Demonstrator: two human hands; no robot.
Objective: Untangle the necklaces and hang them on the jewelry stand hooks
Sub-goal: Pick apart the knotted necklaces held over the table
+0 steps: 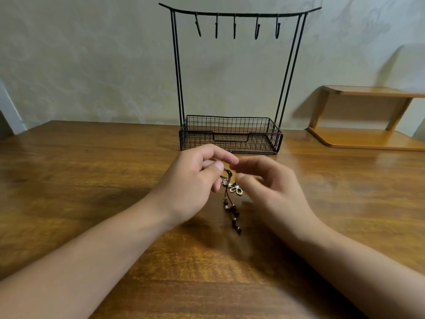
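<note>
Dark cord and small beads, bunched into one tangle of necklaces (230, 199), hanging between two bare hands above a wooden table (92, 180), near edge of scene. Left hand (190, 180) pinching the top of the cords between thumb and curled fingers, beaded tails dangling below toward the tabletop. Right hand (269, 185) just beside the bundle on its right, fingers loosely bent and spread, blurred, seemingly gripping nothing; contact with the pale flower-shaped pendant (235, 189) impossible to confirm. Black wire jewelry stand (231, 134) upright at the far side, directly beyond the hands, basket base on the table, five hooks (234, 26) on the top bar all bare. Wooden shelf (368, 134) off to the far right against a pale wall.

Untangling apparently at an early stage, nothing yet hung. Best handled slowly: top of the cords kept pinched and raised so the weight draws strands straight, one strand teased loose at a time with the free fingers, no hard pulling that could tighten knots. Pendant likely the main snag point; worth freeing first. Only then a single loop carried far to a hook.
</note>
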